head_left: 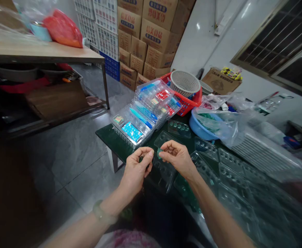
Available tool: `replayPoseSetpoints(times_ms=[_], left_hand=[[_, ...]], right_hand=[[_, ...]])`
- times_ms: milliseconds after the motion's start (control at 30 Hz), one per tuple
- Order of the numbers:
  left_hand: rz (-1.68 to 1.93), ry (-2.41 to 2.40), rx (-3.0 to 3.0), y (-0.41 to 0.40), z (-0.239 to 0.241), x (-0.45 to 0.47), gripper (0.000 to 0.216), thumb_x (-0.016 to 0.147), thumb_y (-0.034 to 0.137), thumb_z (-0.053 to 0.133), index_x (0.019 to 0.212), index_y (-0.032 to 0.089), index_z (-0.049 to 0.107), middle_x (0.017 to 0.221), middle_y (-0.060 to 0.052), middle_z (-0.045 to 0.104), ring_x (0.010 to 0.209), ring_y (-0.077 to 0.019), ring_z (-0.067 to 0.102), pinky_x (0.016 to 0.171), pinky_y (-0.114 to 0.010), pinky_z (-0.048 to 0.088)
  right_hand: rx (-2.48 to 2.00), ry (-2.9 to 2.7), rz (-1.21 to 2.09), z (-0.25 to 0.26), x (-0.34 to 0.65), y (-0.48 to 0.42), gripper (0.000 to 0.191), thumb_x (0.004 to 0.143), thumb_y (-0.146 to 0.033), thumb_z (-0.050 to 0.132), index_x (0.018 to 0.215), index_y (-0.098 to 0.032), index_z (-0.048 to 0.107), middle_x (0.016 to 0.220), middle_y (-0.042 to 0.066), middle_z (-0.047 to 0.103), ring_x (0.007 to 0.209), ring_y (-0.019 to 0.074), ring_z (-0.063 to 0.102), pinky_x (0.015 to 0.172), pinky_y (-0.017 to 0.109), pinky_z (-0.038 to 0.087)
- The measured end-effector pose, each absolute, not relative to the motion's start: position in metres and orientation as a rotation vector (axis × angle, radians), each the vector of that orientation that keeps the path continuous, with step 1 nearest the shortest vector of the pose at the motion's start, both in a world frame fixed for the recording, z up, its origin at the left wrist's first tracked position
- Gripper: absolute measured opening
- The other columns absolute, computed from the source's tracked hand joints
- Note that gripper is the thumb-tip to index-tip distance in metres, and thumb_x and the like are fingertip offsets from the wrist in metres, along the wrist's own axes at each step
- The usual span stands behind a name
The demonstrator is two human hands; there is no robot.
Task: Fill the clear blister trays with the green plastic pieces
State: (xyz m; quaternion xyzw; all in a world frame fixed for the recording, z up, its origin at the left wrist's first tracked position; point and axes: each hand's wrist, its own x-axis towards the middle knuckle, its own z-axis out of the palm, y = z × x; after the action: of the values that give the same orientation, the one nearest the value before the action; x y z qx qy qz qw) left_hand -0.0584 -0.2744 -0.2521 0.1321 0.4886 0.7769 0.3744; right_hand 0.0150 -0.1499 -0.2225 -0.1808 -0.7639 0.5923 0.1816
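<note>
My right hand (179, 157): fingers pinching a small green piece (159, 154), over the clear trays (163, 173) on the worktop (103, 135). My left hand (137, 167): thumb against forefinger, can't tell if gripping anything. Risk: the piece is tiny and tip-held, so it could slip; a low wrist could nudge trays. Counts: hands, two; pinched green piece, one; blue basin (202, 128), one; red basket (185, 106), one. Clear trays blur, filled packs (133, 132) overlap: no sure count.
</note>
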Motion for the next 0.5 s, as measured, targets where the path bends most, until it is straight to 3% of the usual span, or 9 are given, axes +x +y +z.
replayPoseSetpoints(times_ms=[300, 500], left_hand=[[1.792, 1.041, 0.393, -0.274, -0.250, -0.056, 0.024, 0.073, 0.034, 0.060, 0.065, 0.013, 0.053, 0.052, 0.005, 0.038, 0.039, -0.0027, 0.029, 0.035, -0.018, 0.013], [1.715, 0.801, 0.236, -0.268, -0.253, -0.059, 0.020, 0.069, 0.026, 0.064, 0.062, 0.012, 0.051, 0.052, 0.005, 0.036, 0.041, -0.0017, 0.029, 0.037, -0.016, 0.018]], right_hand=[[-0.484, -2.183, 1.498, -0.233, 0.028, -0.160, 0.014, 0.072, -0.031, 0.061, 0.079, -0.019, 0.062, 0.067, 0.000, 0.057, 0.057, 0.0101, 0.051, 0.054, 0.023, 0.042], [-0.379, -2.307, 1.308, -0.234, 0.045, -0.161, 0.021, 0.072, -0.027, 0.062, 0.093, -0.021, 0.064, 0.074, 0.001, 0.057, 0.066, 0.0128, 0.053, 0.061, 0.026, 0.044]])
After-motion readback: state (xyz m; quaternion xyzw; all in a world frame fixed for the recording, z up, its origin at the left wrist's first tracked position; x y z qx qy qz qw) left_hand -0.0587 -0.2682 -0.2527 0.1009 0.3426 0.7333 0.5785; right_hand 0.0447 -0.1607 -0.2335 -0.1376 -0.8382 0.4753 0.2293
